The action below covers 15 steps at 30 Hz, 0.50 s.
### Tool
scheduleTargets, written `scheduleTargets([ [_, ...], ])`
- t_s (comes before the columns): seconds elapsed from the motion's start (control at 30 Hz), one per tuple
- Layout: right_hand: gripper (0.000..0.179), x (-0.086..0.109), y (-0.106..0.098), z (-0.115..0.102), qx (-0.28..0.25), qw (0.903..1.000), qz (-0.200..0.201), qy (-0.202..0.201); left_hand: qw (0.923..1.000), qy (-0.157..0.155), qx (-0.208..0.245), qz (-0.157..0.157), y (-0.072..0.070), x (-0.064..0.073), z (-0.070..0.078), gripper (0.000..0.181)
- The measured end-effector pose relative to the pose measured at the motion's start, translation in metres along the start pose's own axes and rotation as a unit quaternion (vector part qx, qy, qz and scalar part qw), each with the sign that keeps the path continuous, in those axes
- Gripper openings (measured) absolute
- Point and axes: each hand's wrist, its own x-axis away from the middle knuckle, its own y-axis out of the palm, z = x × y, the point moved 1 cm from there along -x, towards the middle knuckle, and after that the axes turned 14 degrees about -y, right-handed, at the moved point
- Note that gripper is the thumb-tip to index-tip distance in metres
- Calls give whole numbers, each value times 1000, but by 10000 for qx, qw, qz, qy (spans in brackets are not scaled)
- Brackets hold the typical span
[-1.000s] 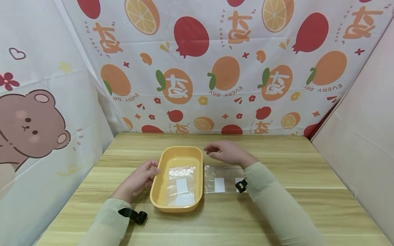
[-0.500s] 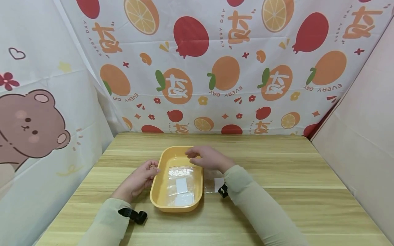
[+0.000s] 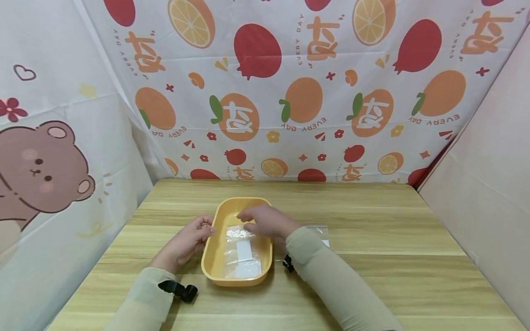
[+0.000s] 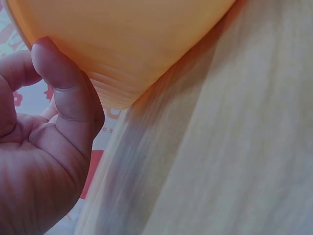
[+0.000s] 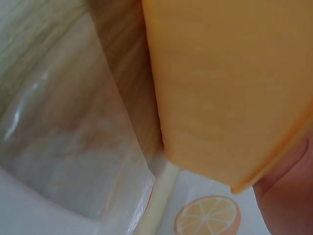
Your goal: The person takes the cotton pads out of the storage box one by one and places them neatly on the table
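A yellow plastic tray (image 3: 210,262) stands on the table, with clear zip bags (image 3: 244,250) inside it that show white labels. My left hand (image 3: 186,243) pinches the tray's left rim, the thumb on the outer wall in the left wrist view. Over the tray's right side reaches my right hand (image 3: 269,220), its fingers loosely bent above the bags; no held item shows. Another clear zip bag (image 5: 83,137) lies flat to the right of the tray, partly hidden in the head view by my right forearm.
The wooden table (image 3: 372,276) extends on both sides of the tray. A fruit-print cloth (image 3: 302,101) hangs behind it. A bear-print cloth (image 3: 45,165) hangs at the left and a plain pale one (image 3: 488,184) at the right.
My right hand has moved left from beyond the tray's right rim to over the tray. My left hand and the tray have stayed in place.
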Motion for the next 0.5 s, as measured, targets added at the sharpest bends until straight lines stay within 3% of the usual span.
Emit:
scheduleTargets([
  [0.23,41,-9,5,-3,330,9992,-226,8,10000,-36,-32,18,-1,0,1,36],
  [0.5,42,-22,13,-2,937,9943,-446,-262,10000,-4,3,17,1,0,-1,34],
])
